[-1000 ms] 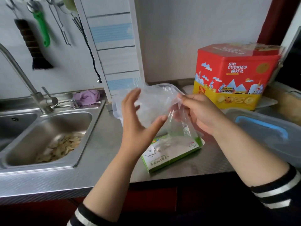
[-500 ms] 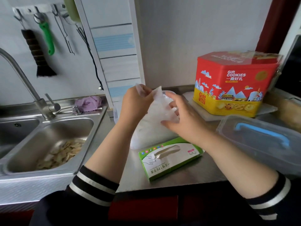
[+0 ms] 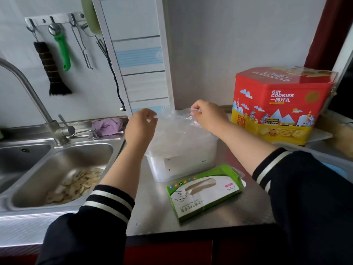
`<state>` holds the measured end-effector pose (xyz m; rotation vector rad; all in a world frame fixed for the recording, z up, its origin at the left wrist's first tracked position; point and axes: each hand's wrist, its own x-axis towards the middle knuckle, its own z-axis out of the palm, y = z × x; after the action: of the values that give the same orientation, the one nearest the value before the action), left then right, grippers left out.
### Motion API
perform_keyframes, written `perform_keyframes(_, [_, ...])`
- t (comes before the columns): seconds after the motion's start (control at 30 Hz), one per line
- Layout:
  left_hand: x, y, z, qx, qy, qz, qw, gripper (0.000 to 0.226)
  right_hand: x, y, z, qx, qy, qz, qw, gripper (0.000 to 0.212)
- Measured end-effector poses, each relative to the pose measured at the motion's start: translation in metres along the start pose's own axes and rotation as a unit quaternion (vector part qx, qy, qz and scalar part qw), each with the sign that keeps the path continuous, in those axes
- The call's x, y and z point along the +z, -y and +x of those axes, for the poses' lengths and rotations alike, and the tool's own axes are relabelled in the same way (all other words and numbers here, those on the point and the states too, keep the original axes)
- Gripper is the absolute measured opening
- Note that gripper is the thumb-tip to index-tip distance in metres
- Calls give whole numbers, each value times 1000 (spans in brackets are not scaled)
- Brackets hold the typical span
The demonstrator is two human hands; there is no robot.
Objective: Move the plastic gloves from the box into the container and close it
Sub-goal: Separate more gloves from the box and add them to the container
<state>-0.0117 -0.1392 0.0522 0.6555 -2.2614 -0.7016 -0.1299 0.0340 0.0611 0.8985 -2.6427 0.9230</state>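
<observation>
gloves [image 3: 177,129], a thin clear wad of film, sit in the open top of the container [image 3: 181,165], pinched at two spots: the right hand [image 3: 207,114] has its fingers [image 3: 194,109] closed on a crinkled fold at the far right edge, and the left hand [image 3: 142,123] has its fingers [image 3: 152,118] curled at the near left edge, though whether they truly nip the film or only touch it i cannot tell. such film looks nearly weightless, limp and slippery, likely to cling and spring back up, so the hold is best taken on bunched folds and the wad pressed down below the rim before any lid goes on. outward, the container stands on the steel desk [image 3: 219,217], just behind the green box [image 3: 205,190], which lies near the front edge. a sink [image 3: 63,169] drops away to the left, a cookie tin [image 3: 280,106] stands to the right, well apart, and something clear with a blue part, perhaps the lid, shows at the right edge behind the sleeve. open room is mostly above and toward the person.
</observation>
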Motion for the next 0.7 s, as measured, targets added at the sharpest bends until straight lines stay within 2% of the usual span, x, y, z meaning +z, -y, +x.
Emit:
perform_keyframes(0.1, [-2,4,-7,48,-67,38,996,37,9,4,1,5,12,-15,1000,16])
perform_keyframes(0.17, [-6,-1,-14,121,-96,8,988,47,12,4,1,-3,25,-49,998,17])
perform_keyframes(0.23, [-7,-12,-23,193,-11,-17,981,43,15,3,2,-15,40,-68,997,20])
perform_keyframes(0.3, [-2,-19,-29,203,135,40,969,35,16,-2,5,-26,36,-56,997,33])
perform_keyframes(0.33, [0,-19,-29,184,192,78,961,38,14,-4,6,-25,24,-44,998,40])
perform_keyframes(0.37, [1,-17,-30,156,230,103,955,44,11,-6,5,-22,3,-19,1000,44])
perform_keyframes(0.43, [3,-12,-31,136,244,102,955,45,3,-9,0,1,-48,89,995,43])
perform_keyframes(0.5, [2,-9,-37,188,163,73,966,41,-5,-9,-15,16,-81,227,970,36])
perform_keyframes(0.57, [1,-10,-53,273,15,33,961,30,-8,-8,-41,-26,-92,303,948,25])
perform_keyframes(0.63, [1,-10,-74,325,-84,-4,942,24,-4,-10,-72,-93,-44,311,945,12])
perform_keyframes(0.7, [6,-10,-98,326,-95,-53,939,23,0,-17,-103,-157,7,239,958,13])
